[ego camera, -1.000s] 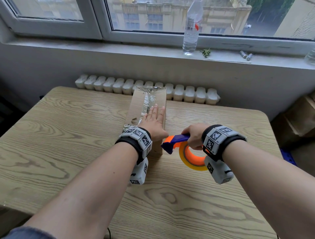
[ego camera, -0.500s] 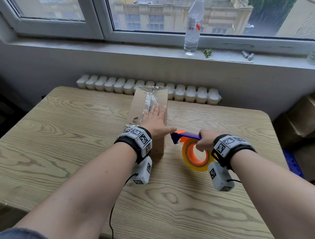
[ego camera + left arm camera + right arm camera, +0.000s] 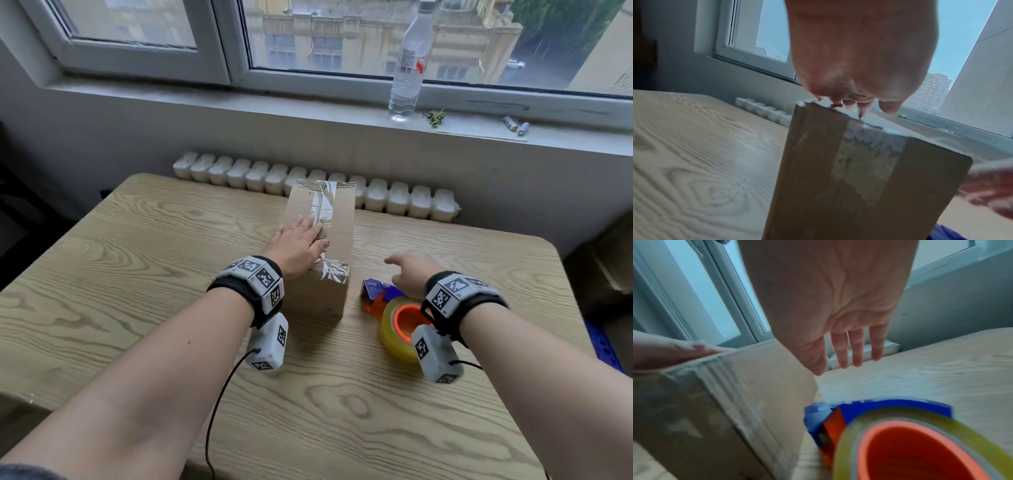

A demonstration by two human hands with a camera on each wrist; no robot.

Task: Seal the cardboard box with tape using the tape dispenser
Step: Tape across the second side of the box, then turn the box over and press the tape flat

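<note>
Wrist rig hides part of tape dispenser (image 3: 383, 301) beside box (image 3: 318, 291).

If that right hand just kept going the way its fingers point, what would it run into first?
Probably nothing soon. The right hand, open above the tape dispenser, points past the cardboard box over bare table; the radiator lies beyond, though depth is hard to judge.

A home room: wooden table (image 3: 137, 274), radiator (image 3: 239, 174), windowsill (image 3: 308, 109).
</note>
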